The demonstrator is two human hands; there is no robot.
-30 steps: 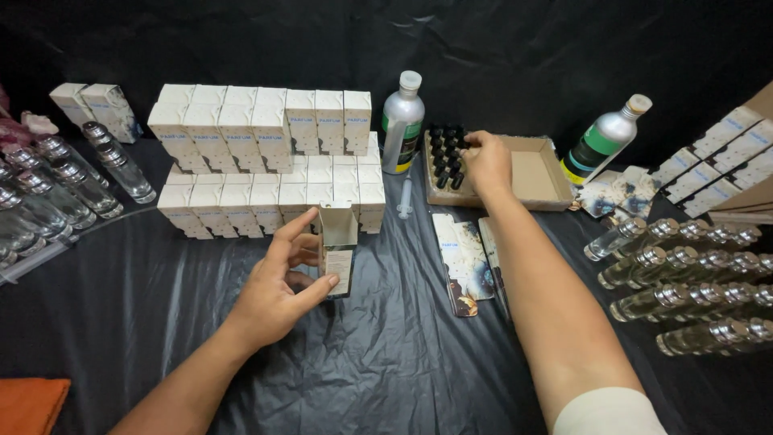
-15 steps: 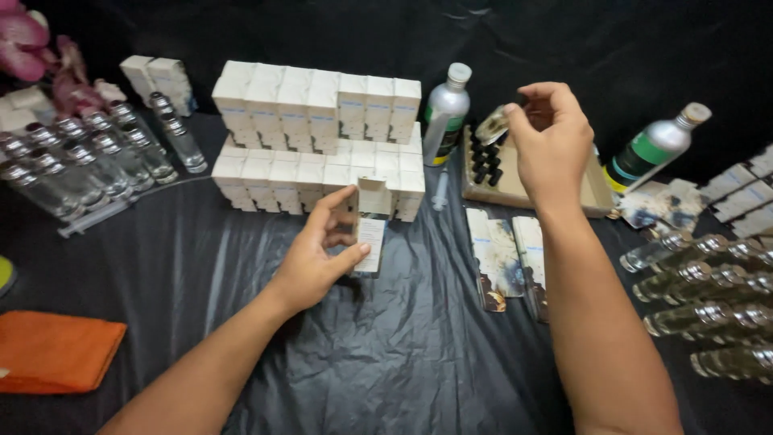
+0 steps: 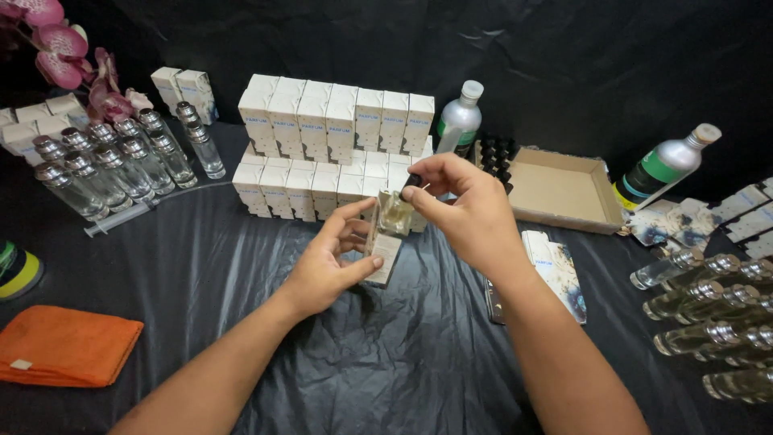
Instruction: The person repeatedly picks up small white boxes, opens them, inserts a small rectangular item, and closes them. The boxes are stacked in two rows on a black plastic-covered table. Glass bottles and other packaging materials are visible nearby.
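Note:
My left hand (image 3: 326, 262) holds a small white carton (image 3: 384, 259) upright over the black sheet, with a clear glass perfume bottle (image 3: 394, 213) sticking out of its top. My right hand (image 3: 467, 205) pinches a small black cap (image 3: 411, 183) right at the bottle's neck. Both hands meet just in front of the stacked white cartons (image 3: 334, 149). A shallow cardboard tray (image 3: 555, 189) holding several black caps (image 3: 496, 153) sits just behind my right hand.
Rows of filled glass bottles stand at the left (image 3: 113, 161) and lie at the right (image 3: 717, 310). Two silver bottles with green labels (image 3: 459, 121) (image 3: 664, 165) stand behind. Flat printed cartons (image 3: 555, 270) lie by my right forearm. An orange cloth (image 3: 68, 346) lies near left.
My right hand came from the cardboard tray, carrying a black cap, over to the bottle in my left hand. The camera view tilted up and shifted left.

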